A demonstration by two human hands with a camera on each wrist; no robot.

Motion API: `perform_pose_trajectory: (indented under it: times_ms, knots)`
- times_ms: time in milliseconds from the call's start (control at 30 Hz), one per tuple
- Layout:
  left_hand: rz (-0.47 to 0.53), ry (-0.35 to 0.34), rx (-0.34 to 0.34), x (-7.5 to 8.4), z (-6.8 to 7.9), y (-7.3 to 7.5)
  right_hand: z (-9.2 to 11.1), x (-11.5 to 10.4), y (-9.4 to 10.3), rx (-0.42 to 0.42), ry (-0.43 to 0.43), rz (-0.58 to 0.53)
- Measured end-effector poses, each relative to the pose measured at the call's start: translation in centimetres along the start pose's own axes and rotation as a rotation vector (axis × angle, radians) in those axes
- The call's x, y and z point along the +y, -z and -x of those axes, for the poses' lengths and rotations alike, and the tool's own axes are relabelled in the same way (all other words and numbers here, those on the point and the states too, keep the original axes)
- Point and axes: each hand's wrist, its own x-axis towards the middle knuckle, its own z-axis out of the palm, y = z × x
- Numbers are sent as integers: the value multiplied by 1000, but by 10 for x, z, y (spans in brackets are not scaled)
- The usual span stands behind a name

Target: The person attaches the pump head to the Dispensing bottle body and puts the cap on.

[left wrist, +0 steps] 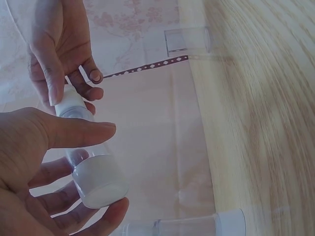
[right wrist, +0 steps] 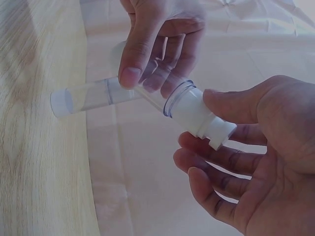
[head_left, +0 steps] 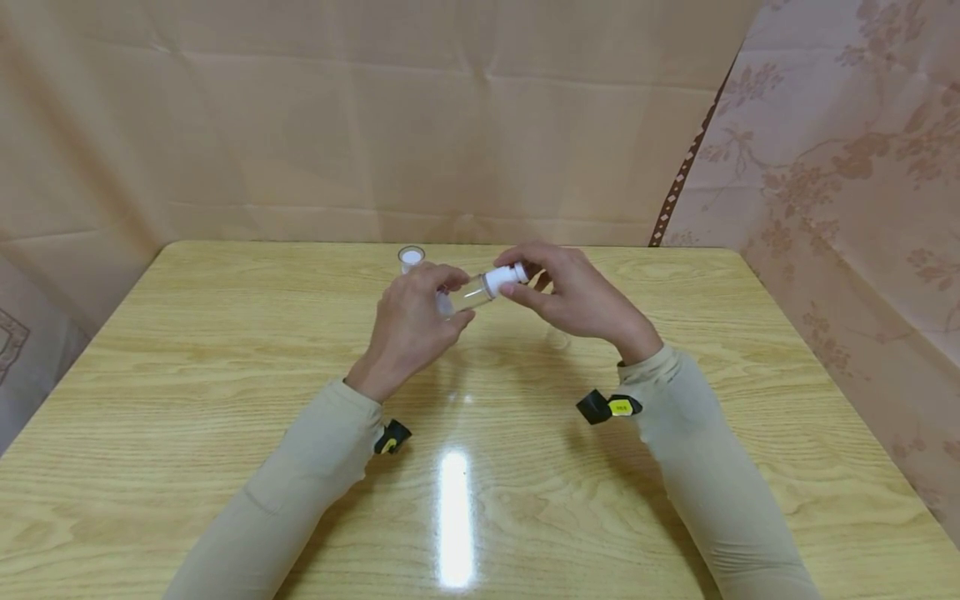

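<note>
A clear pump bottle [head_left: 474,293] with a white pump top [head_left: 502,278] is held tilted above the table, between both hands. My left hand [head_left: 415,318] grips its clear body near the white base [left wrist: 101,182], thumb on one side and fingers on the other. At the other end, my right hand [head_left: 576,293] pinches the white collar and pump between thumb and fingers. In the right wrist view, the nozzle [right wrist: 220,135] points toward the right palm. A second clear bottle [right wrist: 88,97] with a white base stands on the table behind the left hand, which partly hides it in the head view.
A clear cap [left wrist: 187,41] stands on the wooden table [head_left: 225,400], beneath the right hand in the head view. Beige cloth [head_left: 420,125] hangs behind the table's far edge, and flowered cloth [head_left: 862,208] at the right. Both sleeves carry small black wrist devices [head_left: 596,407].
</note>
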Motion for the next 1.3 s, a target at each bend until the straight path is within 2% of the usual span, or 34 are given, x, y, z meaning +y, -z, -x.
perform_pose_trajectory:
  times_ms: [400,733,1300]
  knots:
    - [-14,-16,27,0,1,0,0,-2,0,-3,-38,-7]
    - [16,3,20,0,0,0,1,-3,0,22,6,-18]
    - [21,-5,26,-1,-1,2,-1,-4,-1,24,-2,-18]
